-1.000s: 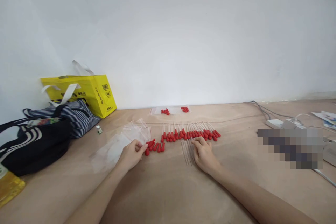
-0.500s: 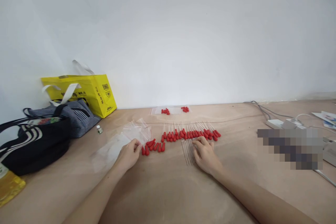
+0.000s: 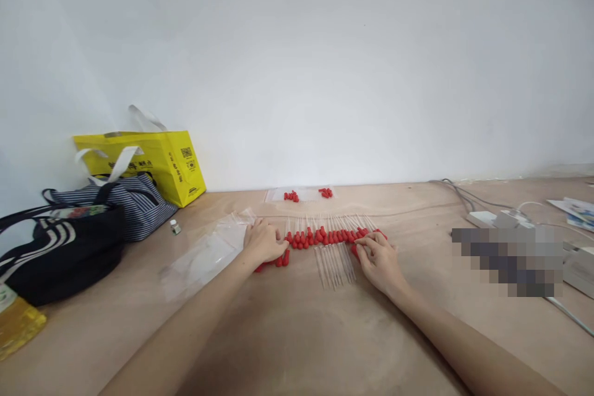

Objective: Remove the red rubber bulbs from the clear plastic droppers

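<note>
Left hand (image 3: 264, 241) and right hand (image 3: 378, 257), fingers curled, have shifted up to either end of the dropper row (image 3: 331, 236) (bare tabletop (image 3: 297, 334) opens behind both).

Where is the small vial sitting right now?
In the head view, the small vial stands on the wooden tabletop at left, between the striped bag and the clear plastic bags.

Bright, even, soft light; faint shadows; wide-angle stretching at edges, slightly soft.
</note>
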{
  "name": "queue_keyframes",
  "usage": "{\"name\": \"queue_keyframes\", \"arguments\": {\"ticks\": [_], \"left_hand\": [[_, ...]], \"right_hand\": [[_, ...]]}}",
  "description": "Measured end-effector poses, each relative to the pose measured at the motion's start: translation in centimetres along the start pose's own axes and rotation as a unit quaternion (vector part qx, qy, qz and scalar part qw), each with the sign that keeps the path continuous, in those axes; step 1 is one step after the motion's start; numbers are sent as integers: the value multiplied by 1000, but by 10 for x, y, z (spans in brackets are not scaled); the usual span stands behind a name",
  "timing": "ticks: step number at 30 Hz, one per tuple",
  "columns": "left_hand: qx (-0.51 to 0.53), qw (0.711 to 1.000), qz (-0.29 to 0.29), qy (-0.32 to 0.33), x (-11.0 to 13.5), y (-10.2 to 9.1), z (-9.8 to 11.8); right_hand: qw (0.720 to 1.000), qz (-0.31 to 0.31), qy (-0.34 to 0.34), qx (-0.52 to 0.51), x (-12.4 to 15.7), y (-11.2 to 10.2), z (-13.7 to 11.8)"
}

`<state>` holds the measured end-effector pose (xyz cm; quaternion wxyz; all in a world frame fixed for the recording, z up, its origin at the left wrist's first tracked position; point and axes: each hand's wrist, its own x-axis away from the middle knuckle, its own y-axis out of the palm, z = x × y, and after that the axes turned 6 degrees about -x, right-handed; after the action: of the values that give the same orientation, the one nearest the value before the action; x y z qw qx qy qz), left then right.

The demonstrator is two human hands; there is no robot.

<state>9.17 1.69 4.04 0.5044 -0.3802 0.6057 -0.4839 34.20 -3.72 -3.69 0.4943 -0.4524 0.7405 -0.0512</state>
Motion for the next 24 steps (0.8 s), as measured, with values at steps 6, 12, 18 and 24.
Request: {"name": "queue_keyframes", "arguments": {"ticks": [6,12,18,24], "left_hand": [[-1,997,-56,-43,-25,16,9],[-19,997,-11,-69,-18,6,4],[-32,990,135,1,32,-5,2],[71,957,206,189,76,23,17]], "right_hand": [[1000,-6,15,-5,-1,-5,-1],[1000,-5,-3,1,0,-3,-2],[998,4,-63,-1,1,-2,-4],[977,-71,-201,20,6,-8,-34]]}}
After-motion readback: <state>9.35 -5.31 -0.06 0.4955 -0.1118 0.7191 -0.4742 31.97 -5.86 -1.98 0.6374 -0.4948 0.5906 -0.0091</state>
